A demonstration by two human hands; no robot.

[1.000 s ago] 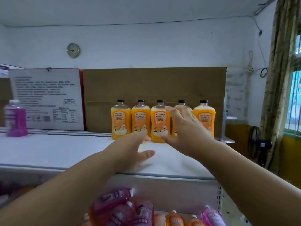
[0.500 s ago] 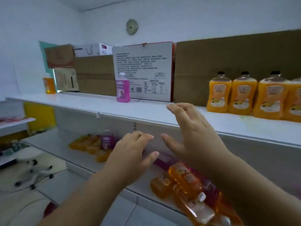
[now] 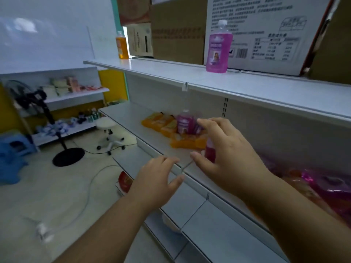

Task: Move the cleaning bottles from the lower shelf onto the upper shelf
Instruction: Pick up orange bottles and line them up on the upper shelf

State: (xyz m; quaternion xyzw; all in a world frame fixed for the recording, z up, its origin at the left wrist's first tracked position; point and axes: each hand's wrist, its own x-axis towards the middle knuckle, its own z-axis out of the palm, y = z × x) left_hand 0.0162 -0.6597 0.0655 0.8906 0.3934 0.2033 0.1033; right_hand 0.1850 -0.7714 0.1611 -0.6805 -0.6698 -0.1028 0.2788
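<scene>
On the lower shelf [image 3: 133, 118] lies a heap of orange bottles [image 3: 163, 123] with a pink bottle [image 3: 185, 123] standing among them. More pink and orange bottles [image 3: 321, 188] lie at the right, blurred. My right hand [image 3: 224, 154] hovers in front of the heap with spread fingers and holds nothing; a pink bottle [image 3: 210, 151] shows just behind its palm. My left hand [image 3: 157, 179] hangs lower, before the shelf's front edge, fingers relaxed and empty. On the upper shelf [image 3: 247, 86] stand a pink bottle [image 3: 218, 48] and, farther left, an orange bottle [image 3: 122, 45].
Cardboard boxes [image 3: 176, 29] and a white printed carton [image 3: 266, 33] line the back of the upper shelf. On the floor at the left stand a fan [image 3: 45, 118], a white stool [image 3: 109, 133] and a blue stool [image 3: 13, 149]. A cable runs across the floor.
My view has swung left and down, from the row of orange bottles on the upper shelf to the lower shelf. Both hands have dropped with it, still empty.
</scene>
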